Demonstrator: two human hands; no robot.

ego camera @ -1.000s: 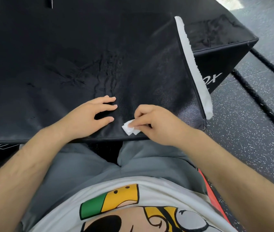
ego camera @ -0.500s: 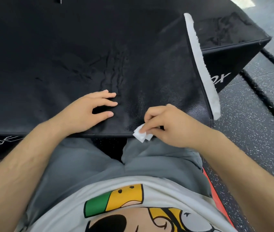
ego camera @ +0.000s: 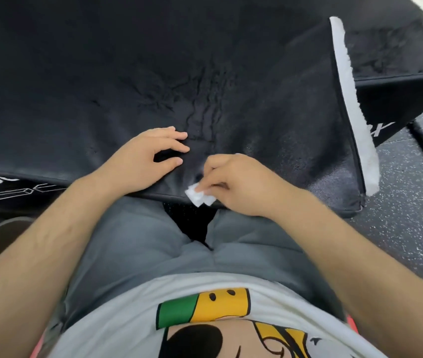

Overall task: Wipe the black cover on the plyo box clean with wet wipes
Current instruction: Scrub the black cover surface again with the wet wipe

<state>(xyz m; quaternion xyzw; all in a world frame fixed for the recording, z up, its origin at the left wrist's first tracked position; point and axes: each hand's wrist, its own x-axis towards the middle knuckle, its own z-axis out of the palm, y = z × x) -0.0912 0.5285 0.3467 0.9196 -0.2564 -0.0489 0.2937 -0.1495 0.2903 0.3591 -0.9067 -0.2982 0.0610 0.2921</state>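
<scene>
The black cover (ego camera: 127, 73) lies spread over the plyo box (ego camera: 396, 104) and fills the upper part of the head view; it is wrinkled near the middle and shows damp streaks. My left hand (ego camera: 146, 161) rests flat on the cover near its front edge, fingers apart. My right hand (ego camera: 238, 184) pinches a small folded white wet wipe (ego camera: 199, 196) and presses it on the cover's front edge, just right of my left hand.
A white fuzzy strip (ego camera: 352, 99) runs along the cover's right edge. Speckled rubber floor (ego camera: 406, 202) lies to the right. My lap in grey shorts (ego camera: 140, 241) sits right below the box's front edge.
My right hand with the wipe slid a little right and toward me, then back left along the front edge. My left hand stayed planted on the cover.
</scene>
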